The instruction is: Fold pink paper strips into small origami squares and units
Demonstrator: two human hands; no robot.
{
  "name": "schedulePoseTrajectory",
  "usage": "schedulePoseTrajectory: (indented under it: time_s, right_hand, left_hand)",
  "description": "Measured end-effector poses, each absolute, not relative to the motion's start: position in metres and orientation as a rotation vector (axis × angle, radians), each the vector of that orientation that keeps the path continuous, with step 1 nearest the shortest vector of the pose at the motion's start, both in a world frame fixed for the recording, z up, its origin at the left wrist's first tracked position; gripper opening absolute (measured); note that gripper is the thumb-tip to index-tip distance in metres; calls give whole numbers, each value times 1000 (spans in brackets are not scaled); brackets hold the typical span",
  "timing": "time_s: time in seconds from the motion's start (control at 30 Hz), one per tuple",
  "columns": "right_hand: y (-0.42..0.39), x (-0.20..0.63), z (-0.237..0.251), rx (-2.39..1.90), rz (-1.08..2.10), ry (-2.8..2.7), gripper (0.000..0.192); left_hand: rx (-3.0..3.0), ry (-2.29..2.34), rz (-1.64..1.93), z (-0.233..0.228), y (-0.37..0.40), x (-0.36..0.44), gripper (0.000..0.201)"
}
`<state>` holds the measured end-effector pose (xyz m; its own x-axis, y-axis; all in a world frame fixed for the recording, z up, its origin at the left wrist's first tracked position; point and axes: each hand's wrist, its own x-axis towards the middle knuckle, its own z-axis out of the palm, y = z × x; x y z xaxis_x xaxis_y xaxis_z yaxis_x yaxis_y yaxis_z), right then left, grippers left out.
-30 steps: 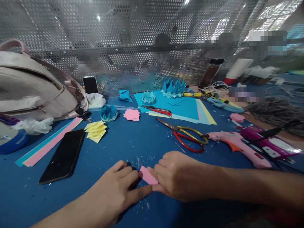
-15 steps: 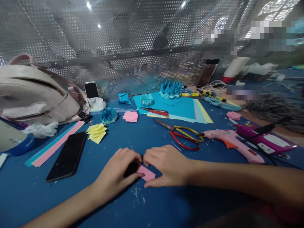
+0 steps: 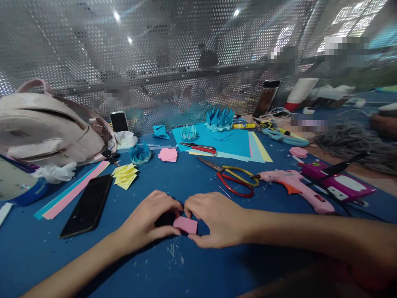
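Observation:
A small pink paper piece (image 3: 186, 225), seemingly folded, lies between my two hands over the blue table (image 3: 198, 265). My left hand (image 3: 156, 215) holds its left end, thumb in front and fingers curled behind. From the other side my right hand (image 3: 217, 219) grips it, with the thumb near its lower right corner and the fingertips at its back edge. Beyond the hands are a stack of pink paper squares (image 3: 168, 155) and a pile of folded yellow papers (image 3: 125, 176). Scissors (image 3: 228, 176) with red and yellow handles rest beyond my right hand.
A phone (image 3: 88, 207) and paper strips (image 3: 74, 190) lie left, before a backpack (image 3: 46, 128). Blue folded-paper pieces (image 3: 219, 119) and a red cutter (image 3: 200, 148) sit near coloured sheets (image 3: 229, 142). On the right are a pink glue gun (image 3: 299, 186) and a magenta box (image 3: 339, 182).
The pink paper has turned to lie flatter and shifted slightly left with my hands. The left thumb has drawn back to its edge. The whole view has shifted a little.

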<state>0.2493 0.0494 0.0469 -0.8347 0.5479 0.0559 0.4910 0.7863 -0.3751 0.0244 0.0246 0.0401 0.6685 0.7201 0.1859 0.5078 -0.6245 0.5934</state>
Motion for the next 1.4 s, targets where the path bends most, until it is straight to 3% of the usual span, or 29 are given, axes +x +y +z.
schedulePoseTrajectory:
  time_s: [0.1, 0.2, 0.33, 0.57, 0.73, 0.9, 1.07, 1.23, 1.4]
  right_hand:
    - [51, 250, 47, -820, 537, -2785, 17]
    - [55, 251, 44, -803, 595, -2770, 19]
    - [58, 251, 42, -860, 687, -2702, 7]
    - [52, 247, 47, -1001, 645, -2629, 11]
    - [51, 246, 46, -963, 637, -2694, 10]
    - [53, 247, 45, -933, 645, -2652, 8]
    - [61, 251, 44, -893, 587, -2628, 23]
    - [65, 252, 45, -838, 677, -2613, 9]
    - [69, 251, 43, -872, 622, -2697, 13]
  left_hand:
    - [2457, 957, 558, 37, 26, 27, 29]
    - [2415, 1028, 607, 32, 25, 32, 18]
    - [2205, 1174, 637, 31, 25, 35, 30]
    - [1747, 1156, 730, 37, 24, 40, 20]
    - [1875, 1349, 691, 41, 11, 53, 20]
    - [1841, 1320, 772, 42, 10, 57, 5]
    - [1805, 1257, 808, 39, 15, 50, 11]
    - [2056, 1273, 667, 36, 12, 47, 17]
    - [2289, 1292, 631, 31, 13, 42, 25]
